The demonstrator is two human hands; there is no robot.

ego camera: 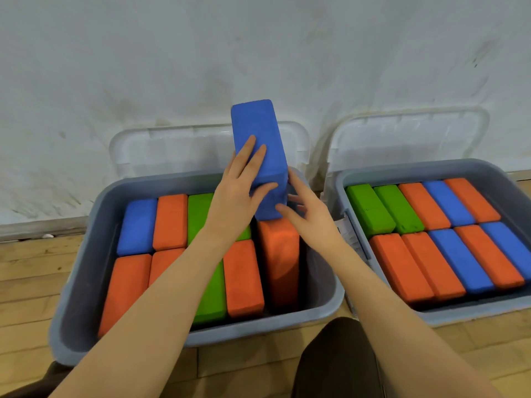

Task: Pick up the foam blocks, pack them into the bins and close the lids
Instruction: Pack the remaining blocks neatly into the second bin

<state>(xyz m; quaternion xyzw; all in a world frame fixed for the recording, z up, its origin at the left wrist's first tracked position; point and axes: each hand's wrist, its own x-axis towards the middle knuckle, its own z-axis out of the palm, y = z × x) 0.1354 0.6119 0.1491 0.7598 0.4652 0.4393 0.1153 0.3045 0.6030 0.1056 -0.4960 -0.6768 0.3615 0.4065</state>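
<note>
A blue foam block (258, 133) stands on end over the back right of the left grey bin (77, 248). My left hand (241, 185) grips its near face and lower part. On the block's lower right side, my right hand (307, 214) touches it with the fingers spread. An orange block (280, 259) stands on its edge just below, in the bin's right gap. Several blue, orange and green blocks fill the rest of that bin. The right grey bin (359, 176) is packed with several blocks. Both clear lids, the left (172, 150) and the right (402, 139), stand open against the wall.
The white wall (258, 47) rises right behind the bins. Both bins sit on a wooden floor (28, 282). My dark-clothed knee (336, 357) is in front, between the two bins. A paper label (349, 231) hangs in the gap between the bins.
</note>
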